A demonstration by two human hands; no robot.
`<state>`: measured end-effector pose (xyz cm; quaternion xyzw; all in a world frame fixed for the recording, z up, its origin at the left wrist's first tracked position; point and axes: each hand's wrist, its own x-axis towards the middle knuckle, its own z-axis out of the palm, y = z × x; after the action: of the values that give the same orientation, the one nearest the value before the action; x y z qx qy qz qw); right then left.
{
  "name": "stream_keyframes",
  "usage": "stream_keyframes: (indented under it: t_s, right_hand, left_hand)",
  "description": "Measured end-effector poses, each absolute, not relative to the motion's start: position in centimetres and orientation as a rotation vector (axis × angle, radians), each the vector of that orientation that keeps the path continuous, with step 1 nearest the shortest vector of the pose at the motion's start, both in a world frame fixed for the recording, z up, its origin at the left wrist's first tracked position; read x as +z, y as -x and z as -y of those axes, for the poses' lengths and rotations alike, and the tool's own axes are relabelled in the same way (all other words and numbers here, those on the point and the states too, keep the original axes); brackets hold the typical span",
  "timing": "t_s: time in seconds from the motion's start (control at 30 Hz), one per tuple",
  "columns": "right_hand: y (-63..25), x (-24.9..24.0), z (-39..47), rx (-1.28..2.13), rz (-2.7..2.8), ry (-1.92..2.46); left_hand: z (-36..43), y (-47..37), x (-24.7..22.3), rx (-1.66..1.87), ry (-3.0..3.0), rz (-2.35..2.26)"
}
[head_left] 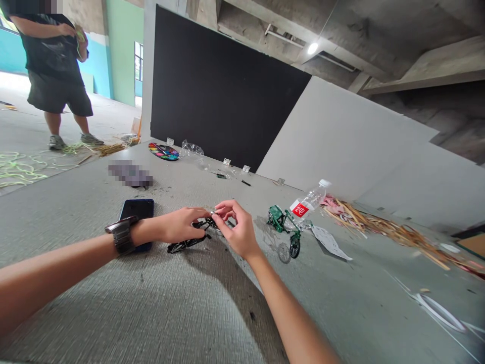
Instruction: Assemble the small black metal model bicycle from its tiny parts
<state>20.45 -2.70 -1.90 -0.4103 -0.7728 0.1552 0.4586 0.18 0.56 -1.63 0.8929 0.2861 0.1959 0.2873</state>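
A small black model bicycle (186, 244) stands on the grey surface, partly covered by my hands. My left hand (184, 224), with a dark watch (123, 235) on its wrist, is closed over the bicycle's frame. On the other side, my right hand (237, 227) pinches thumb and forefinger together at the bicycle's upper part. A tiny pale piece shows at those fingertips, too small to name. To the right stands a green model bicycle (279, 218) with a dark front wheel. A dark phone (137, 208) lies partly behind my left wrist.
A clear bottle (311, 198) with a red label and a paper sheet (330, 241) are at the right. Wood strips (394, 230) lie along the wall. A paint palette (163, 151) and crumpled clear plastic (192, 148) sit farther back. Another person (56, 65) stands at far left.
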Motion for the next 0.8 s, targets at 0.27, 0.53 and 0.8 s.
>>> stream_keyframes:
  t_s: [0.27, 0.53, 0.8]
  right_hand:
    - [-21.1, -2.1, 2.0, 0.697, 1.846, 1.037]
    - [-21.9, -1.7, 1.7, 0.864, 1.872, 1.046]
    - [-22.4, -2.6, 1.2, 1.084, 1.852, 0.993]
  left_hand:
    - [-0.5, -0.1, -1.5, 0.502, -2.421, -0.795]
    - [-0.2, -0.2, -1.3, 0.502, -2.423, -0.776]
    - [-0.3, -0.2, -1.5, 0.503, -2.394, -0.822]
